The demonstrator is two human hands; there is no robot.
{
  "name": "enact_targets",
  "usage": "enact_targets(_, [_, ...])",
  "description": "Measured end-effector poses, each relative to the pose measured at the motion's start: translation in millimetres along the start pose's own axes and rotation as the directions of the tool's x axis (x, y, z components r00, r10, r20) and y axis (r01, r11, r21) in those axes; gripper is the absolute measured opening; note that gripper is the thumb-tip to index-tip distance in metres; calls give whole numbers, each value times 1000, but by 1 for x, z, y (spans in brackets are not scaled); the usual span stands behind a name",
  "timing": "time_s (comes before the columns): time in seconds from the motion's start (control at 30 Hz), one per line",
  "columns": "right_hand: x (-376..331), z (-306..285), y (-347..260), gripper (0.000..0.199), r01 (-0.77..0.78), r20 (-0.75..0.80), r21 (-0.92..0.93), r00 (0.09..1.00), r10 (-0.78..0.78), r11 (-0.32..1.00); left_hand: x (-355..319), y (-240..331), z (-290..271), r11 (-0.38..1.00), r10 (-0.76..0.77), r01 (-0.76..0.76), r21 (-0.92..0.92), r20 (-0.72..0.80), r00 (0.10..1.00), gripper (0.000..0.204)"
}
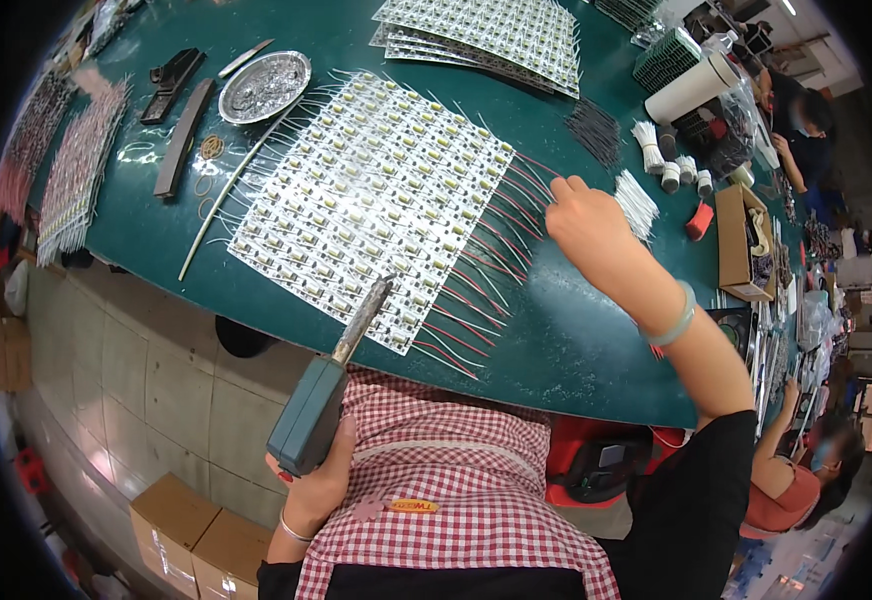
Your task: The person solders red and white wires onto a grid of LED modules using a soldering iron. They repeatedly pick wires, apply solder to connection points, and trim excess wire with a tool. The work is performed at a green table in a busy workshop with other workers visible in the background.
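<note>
A sheet of white circuit boards [356, 190] with rows of small yellowish parts lies on the green table. Thin white wires stick out along its left edge, and red and white wires [471, 320] fan out from its right edge. My left hand [321, 485] is wrapped round the green handle of a soldering iron [308, 415]; its dark tip lies over the sheet's lower part. At the sheet's upper right, my right hand [588, 220] is closed, with its fingertips pinched at the end of a red wire running from the board edge.
A foil dish [264, 88] of grey bits, a dark bar [184, 138] and rubber bands [212, 147] lie left of the sheet. Stacked boards [481, 40] are at the back. Bundled wires [636, 205], a white cylinder [691, 90] and a cardboard box [744, 240] stand right. Other people work farther right.
</note>
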State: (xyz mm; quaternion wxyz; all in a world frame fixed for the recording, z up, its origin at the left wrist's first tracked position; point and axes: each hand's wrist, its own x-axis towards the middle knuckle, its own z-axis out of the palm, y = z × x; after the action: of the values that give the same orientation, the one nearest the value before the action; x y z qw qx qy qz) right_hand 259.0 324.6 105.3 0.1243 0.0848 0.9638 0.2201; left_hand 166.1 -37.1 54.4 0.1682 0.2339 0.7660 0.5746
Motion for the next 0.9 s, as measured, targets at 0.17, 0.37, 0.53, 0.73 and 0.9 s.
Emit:
enact_targets(0.17, [-16,-2,-67,28,147,-475,677,836,275,721,-6,-9,-5,976,-189,192,-101,38,981,19])
enact_targets(0.37, [-22,6,-144,30,191,-516,790,719,465,582,2,0,-9,998,-31,21,62,164,986,19])
enact_targets(0.53, [-21,14,-161,30,157,-491,807,715,498,569,6,4,-8,992,44,-64,113,174,984,20])
enact_targets(0.73, [-23,14,-161,30,136,-487,794,725,487,592,6,8,-9,983,20,-67,173,261,965,20])
enact_targets(0.9, [-23,14,-162,31,131,-489,784,731,475,606,3,5,-5,992,8,-39,119,249,969,19])
